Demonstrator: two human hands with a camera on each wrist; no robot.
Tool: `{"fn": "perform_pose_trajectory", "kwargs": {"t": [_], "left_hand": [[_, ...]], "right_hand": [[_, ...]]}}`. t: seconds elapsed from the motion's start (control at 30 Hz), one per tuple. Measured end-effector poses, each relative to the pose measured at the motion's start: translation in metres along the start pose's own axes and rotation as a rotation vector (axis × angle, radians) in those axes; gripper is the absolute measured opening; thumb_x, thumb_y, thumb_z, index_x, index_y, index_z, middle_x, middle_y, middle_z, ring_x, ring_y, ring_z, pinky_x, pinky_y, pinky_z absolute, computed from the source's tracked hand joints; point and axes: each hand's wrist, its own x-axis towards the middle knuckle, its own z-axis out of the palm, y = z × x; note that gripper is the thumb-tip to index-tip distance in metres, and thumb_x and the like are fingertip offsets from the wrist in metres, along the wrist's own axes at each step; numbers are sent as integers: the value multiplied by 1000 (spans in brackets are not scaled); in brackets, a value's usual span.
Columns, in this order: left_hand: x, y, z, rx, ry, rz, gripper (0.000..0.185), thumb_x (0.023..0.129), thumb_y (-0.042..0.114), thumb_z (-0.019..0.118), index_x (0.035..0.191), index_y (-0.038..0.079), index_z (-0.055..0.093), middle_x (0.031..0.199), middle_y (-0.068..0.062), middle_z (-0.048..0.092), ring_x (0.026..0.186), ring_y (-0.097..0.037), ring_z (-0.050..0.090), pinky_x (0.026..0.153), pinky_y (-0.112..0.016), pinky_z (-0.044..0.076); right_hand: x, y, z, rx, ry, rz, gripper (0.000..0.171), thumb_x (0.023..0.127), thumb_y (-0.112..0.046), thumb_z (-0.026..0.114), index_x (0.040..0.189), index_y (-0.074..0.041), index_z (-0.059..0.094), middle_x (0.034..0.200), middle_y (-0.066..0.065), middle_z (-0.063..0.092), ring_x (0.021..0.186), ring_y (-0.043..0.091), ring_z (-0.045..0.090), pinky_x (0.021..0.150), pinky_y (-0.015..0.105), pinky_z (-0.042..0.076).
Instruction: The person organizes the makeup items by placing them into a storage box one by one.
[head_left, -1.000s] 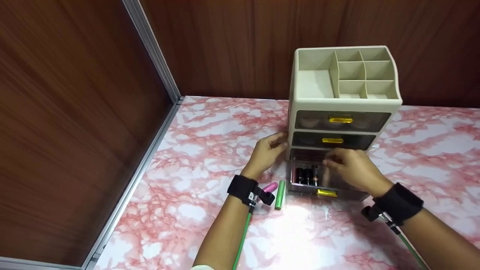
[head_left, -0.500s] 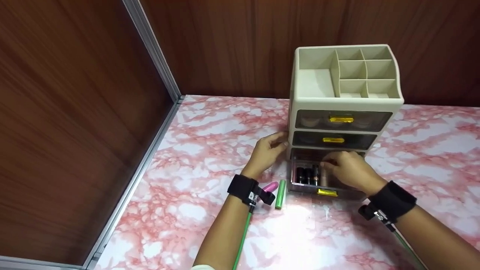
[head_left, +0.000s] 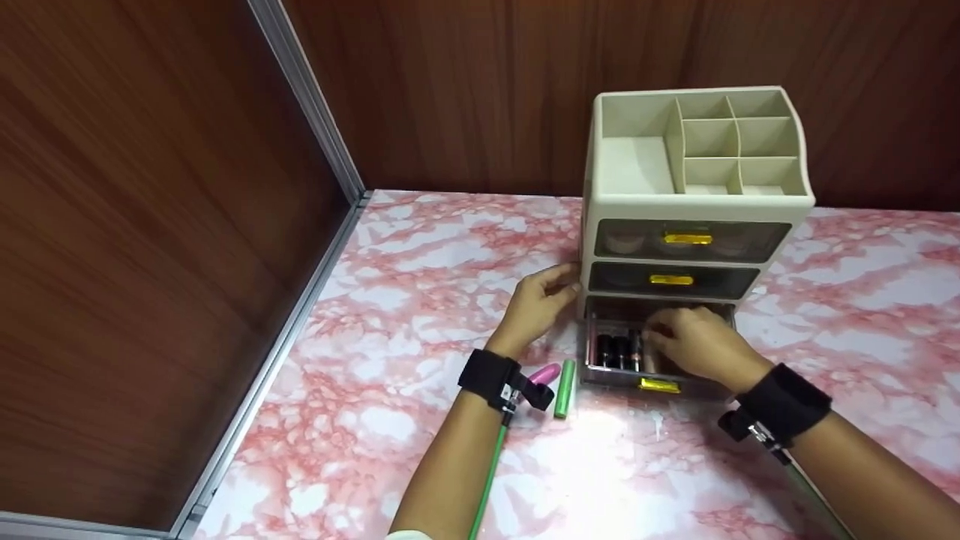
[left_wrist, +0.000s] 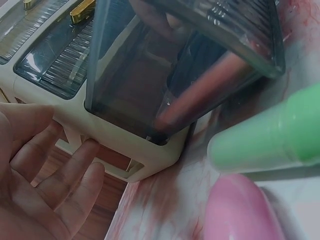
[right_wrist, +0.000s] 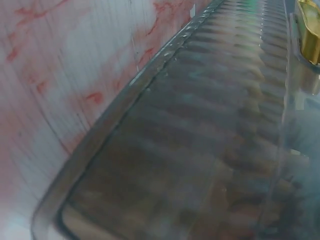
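Since a second ago, right hand [head_left: 694, 346] lowered a little deeper into the open bottom drawer [head_left: 637, 379]; left hand position unchanged. Right hand: fingers curled over the drawer's contents beside a row of dark upright lipsticks [head_left: 619, 351]; whether it pinches one cannot be told, the fingertips being hidden. Left hand [head_left: 536, 307]: fingers relaxed and nearly straight, resting against the lower left side of the cream organizer [head_left: 600, 206], holding nothing; the left wrist view shows the fingers [left_wrist: 75, 175] laid on the organizer's base corner. Bottom drawer: smoky translucent plastic, gold handle [head_left: 660, 385], pulled out toward the person, resting on the table. Two upper drawers: shut, each with a gold handle. Organizer top: open compartments, one large at left, six small at right. Green tube [head_left: 564, 388]: lying on the table just left of the drawer front. Pink tube [head_left: 544, 373]: lying beside the green one, near the left wristband [head_left: 487, 376]. Table [head_left: 420, 285]: pink-and-white marble pattern. Surround: dark wood panels, metal corner strip at left.
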Motion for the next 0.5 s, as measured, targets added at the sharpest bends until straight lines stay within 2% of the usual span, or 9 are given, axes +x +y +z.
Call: {"fn": "perform_pose_trajectory", "kwargs": {"t": [0.23,0.5], "left_hand": [[3,2,0,-2,4,2,37,95,15,64,131,6,61,121,-5,66,105,-10,62,90,-21,48],[2,0,0,20,-3,-13,37,95,15,64,131,5,60,122,-5,66,106,-10,61,91,-20,47]], "right_hand": [[1,0,-1,-8,-2,-8,19,91,-19,66,102,-4,72,88,8,71,78,26,65,72,52,52],[-2,-1,0,-23,-38,-10,22,91,-24,68,105,-7,71,73,-3,65,67,18,60,68,50,52]]}}
